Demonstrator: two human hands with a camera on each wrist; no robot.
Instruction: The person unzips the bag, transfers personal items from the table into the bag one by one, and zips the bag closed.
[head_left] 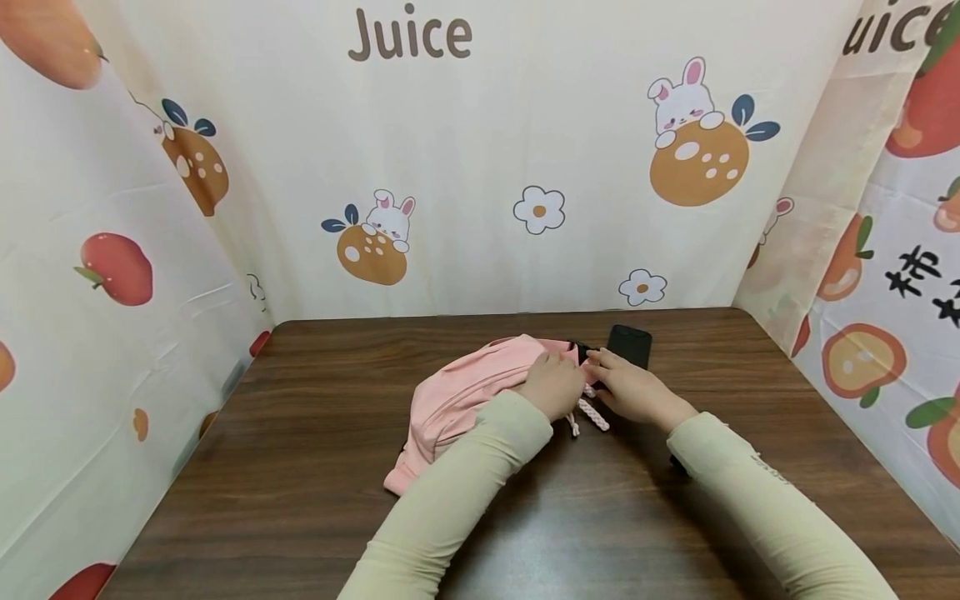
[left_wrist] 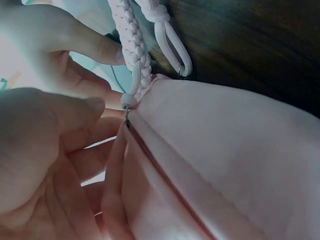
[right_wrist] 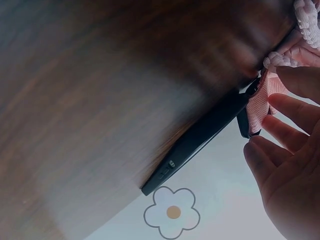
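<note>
A pink waist bag (head_left: pixel 465 383) lies on the table, its zipper (left_wrist: pixel 165 175) running along the near side. My left hand (head_left: pixel 553 383) grips the bag's right end, thumb close to the zipper's end and fingers curled at the fabric. A braided pale pink cord (head_left: pixel 593 414) hangs from that zipper end. My right hand (head_left: pixel 633 390) is beside the same end, with fairly straight, spread fingers at the pink strap (right_wrist: pixel 259 107) and thumb near the cord. A black buckle (head_left: pixel 581 350) shows at the strap, partly hidden behind the fingers.
A flat black rectangular object (head_left: pixel 630 345) lies behind my right hand, near the table's back edge. Something small and dark (head_left: pixel 678 464) pokes out beside the right sleeve. Printed curtains (head_left: pixel 480 150) enclose the wooden table (head_left: pixel 315 467) at the back and sides.
</note>
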